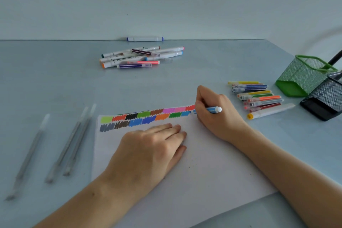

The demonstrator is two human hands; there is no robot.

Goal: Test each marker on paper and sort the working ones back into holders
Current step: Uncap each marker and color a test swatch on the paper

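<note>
**Blue-striped marker at the paper's far right edge**

Blue-striped marker (pixel 211 109) sits pinched in the right hand (pixel 214 114), fingers curled round its barrel, its white end pointing right and its tip down at the end of the second row of colour swatches (pixel 148 116) on the white paper (pixel 194 168). The swatches run in three rows along the sheet's far edge: greens, reds, black, brown, pinks, blues, orange and greys.

The left hand (pixel 149 146) lies flat on the paper, palm down, fingers straight and close together, just below the swatches.

To the right of the paper, on the table (pixel 55 79), a row of thin striped markers (pixel 257 95) lies side by side, with a thicker white marker with a yellow end (pixel 270 111) nearest the paper. Beyond them a green mesh holder (pixel 303 77) and a black mesh holder (pixel 327 102) both tilt toward the markers, touching each other.

Farther back, a loose pile of thick white markers and thin striped ones (pixel 140 57) lies on the table, and a single white marker with blue ends (pixel 144 39) rests against the wall. At the left, three grey pens (pixel 61 144) lie apart from the rest, blurred.
</note>
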